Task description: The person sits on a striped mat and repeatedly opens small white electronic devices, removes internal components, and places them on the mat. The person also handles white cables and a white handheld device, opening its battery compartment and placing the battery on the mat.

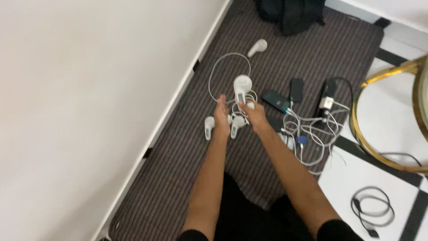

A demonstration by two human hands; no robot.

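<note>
My right hand (253, 113) grips a small white handheld device (242, 87) with a round head, held upright over a dark striped rug (187, 147). A thin white cable (216, 71) loops from the device toward the wall. My left hand (221, 115) is next to it, fingers straight and apart, holding nothing. Just below my hands, two similar white devices (209, 127) lie on the rug among tangled white cords. A further white device (257, 47) lies farther off on the rug.
Two dark phones (296, 89) and a black power strip with a white plug (327, 96) lie right of my hands in a tangle of white cables (312, 134). A gold-rimmed round table (379, 116) stands at right. A coiled cable (373, 209) lies on white tile. A black bag (290, 13) sits at the rug's far end.
</note>
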